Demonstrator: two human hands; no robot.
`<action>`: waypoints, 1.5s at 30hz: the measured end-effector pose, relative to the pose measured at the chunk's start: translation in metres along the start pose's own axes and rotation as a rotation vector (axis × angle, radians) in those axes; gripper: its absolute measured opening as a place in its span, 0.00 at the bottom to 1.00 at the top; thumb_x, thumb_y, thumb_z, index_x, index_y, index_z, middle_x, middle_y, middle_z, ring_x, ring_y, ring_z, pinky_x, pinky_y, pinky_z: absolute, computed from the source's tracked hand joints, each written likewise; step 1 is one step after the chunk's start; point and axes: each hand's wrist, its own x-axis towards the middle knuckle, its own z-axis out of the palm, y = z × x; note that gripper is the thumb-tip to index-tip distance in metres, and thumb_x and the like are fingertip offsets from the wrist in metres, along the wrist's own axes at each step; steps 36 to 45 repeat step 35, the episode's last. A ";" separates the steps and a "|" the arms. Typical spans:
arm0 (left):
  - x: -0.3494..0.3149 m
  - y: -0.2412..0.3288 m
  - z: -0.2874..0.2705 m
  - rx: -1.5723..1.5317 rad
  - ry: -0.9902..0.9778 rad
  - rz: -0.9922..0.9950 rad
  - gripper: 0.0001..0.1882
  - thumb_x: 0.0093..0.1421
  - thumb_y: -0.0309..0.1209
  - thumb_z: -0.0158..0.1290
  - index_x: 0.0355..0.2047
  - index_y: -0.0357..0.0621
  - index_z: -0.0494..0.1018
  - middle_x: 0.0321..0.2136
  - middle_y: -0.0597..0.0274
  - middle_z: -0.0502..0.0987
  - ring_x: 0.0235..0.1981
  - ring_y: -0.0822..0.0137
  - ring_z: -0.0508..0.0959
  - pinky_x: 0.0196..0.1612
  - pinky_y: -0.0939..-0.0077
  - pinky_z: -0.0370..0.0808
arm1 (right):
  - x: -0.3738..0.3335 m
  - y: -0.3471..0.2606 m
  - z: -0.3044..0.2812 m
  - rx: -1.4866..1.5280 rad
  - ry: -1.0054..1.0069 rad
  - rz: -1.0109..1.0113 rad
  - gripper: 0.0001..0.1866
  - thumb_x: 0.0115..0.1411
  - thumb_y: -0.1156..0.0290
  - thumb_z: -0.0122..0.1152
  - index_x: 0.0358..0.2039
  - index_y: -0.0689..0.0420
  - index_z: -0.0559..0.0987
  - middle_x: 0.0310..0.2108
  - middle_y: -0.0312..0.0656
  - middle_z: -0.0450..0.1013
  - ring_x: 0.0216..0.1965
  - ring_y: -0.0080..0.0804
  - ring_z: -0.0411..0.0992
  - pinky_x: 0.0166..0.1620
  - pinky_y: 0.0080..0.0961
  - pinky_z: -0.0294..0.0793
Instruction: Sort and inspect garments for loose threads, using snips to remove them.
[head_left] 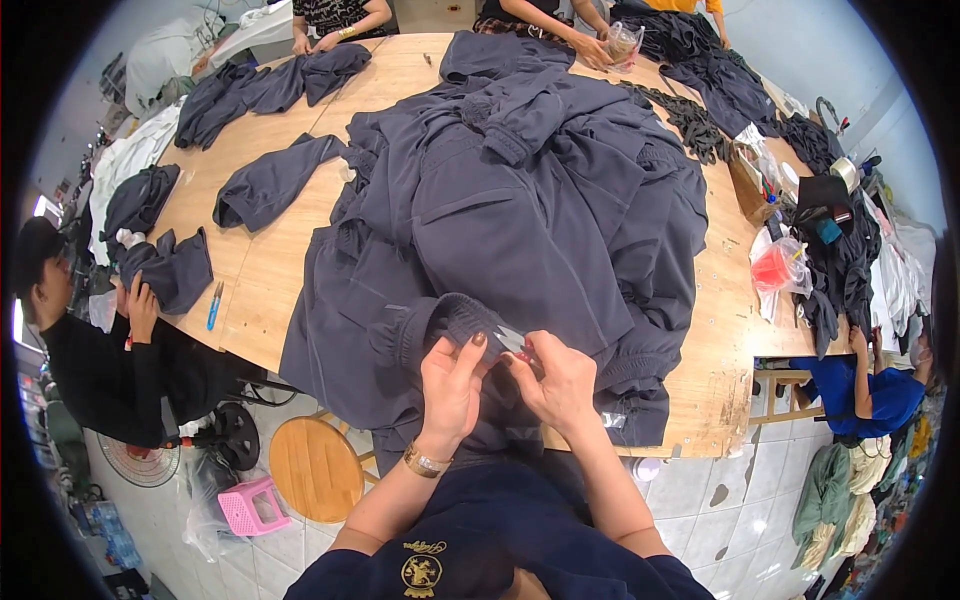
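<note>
Workroom with a large wooden table (pixel 280 265) heaped with dark grey garments (pixel 520 200); co-workers sit around its rim. At the near edge, the left hand (pixel 450 385) pinches a ribbed cuff (pixel 455 318) taut. The right hand (pixel 560 380) grips a small pale snipper (pixel 515 342) at the cuff. Judged best practice: keep the fabric tensioned, blades off the knit, cut only loose thread.

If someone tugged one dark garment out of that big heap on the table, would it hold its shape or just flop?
It would probably flop: the heap of dark garments lies in soft folds and drapes over the table edge. It looks fairly light, since both hands bunch the ribbed cuff easily. It might drag neighbouring pieces along, as they overlap.
</note>
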 end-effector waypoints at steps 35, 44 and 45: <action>0.000 -0.011 -0.011 0.006 -0.052 -0.005 0.09 0.63 0.26 0.49 0.44 0.41 0.70 0.42 0.61 0.77 0.42 0.71 0.76 0.50 0.69 0.72 | 0.007 -0.011 0.009 0.618 0.072 0.321 0.15 0.50 0.73 0.69 0.33 0.58 0.70 0.22 0.26 0.63 0.19 0.07 0.53 0.21 0.09 0.53; 0.000 -0.011 -0.011 0.006 -0.052 -0.005 0.09 0.63 0.26 0.49 0.44 0.41 0.70 0.42 0.61 0.77 0.42 0.71 0.76 0.50 0.69 0.72 | 0.007 -0.011 0.009 0.618 0.072 0.321 0.15 0.50 0.73 0.69 0.33 0.58 0.70 0.22 0.26 0.63 0.19 0.07 0.53 0.21 0.09 0.53; 0.000 -0.011 -0.011 0.006 -0.052 -0.005 0.09 0.63 0.26 0.49 0.44 0.41 0.70 0.42 0.61 0.77 0.42 0.71 0.76 0.50 0.69 0.72 | 0.007 -0.011 0.009 0.618 0.072 0.321 0.15 0.50 0.73 0.69 0.33 0.58 0.70 0.22 0.26 0.63 0.19 0.07 0.53 0.21 0.09 0.53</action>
